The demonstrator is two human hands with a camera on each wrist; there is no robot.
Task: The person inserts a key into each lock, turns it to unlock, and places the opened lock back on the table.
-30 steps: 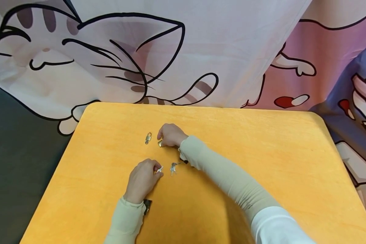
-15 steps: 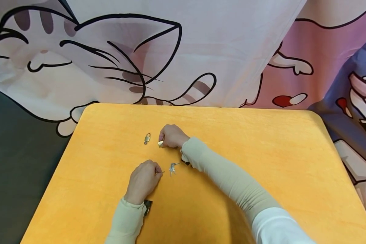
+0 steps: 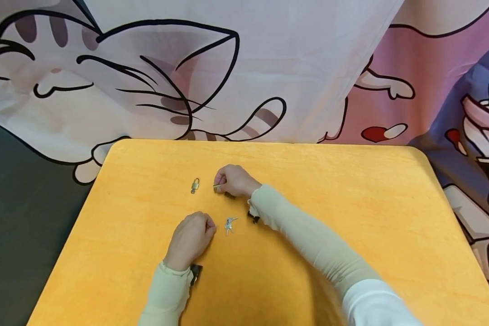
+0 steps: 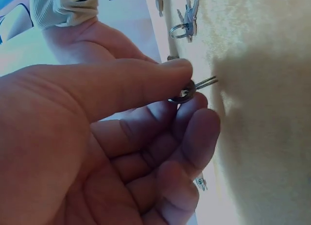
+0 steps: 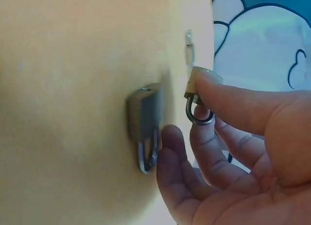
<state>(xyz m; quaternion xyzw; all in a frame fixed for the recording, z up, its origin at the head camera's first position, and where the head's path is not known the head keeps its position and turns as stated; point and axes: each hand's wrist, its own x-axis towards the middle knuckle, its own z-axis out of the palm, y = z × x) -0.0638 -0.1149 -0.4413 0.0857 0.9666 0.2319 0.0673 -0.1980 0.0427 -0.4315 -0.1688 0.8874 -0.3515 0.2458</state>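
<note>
My right hand (image 3: 237, 180) pinches a small brass padlock (image 5: 197, 84) between thumb and fingers, its shackle pointing down in the right wrist view. A second padlock (image 5: 144, 113) is beside those fingertips, partly under the hand in the head view. Farther left lies another padlock (image 3: 195, 185) with a small metal piece at its lower end. My left hand (image 3: 190, 240) pinches a key ring (image 4: 184, 95) with thin keys (image 4: 206, 82) edge-on; the hand hides them in the head view. Between the hands lies a bunch of keys (image 3: 229, 225) on a ring.
All of this is on a yellow table (image 3: 350, 203) with rounded corners. Behind its far edge hangs a cartoon-print cloth (image 3: 301, 68). Dark floor (image 3: 32, 235) shows at the left.
My right hand has shifted slightly right and turned the padlock edge-on; a second padlock now shows beneath it. The keys in my left hand have turned out of the head view.
</note>
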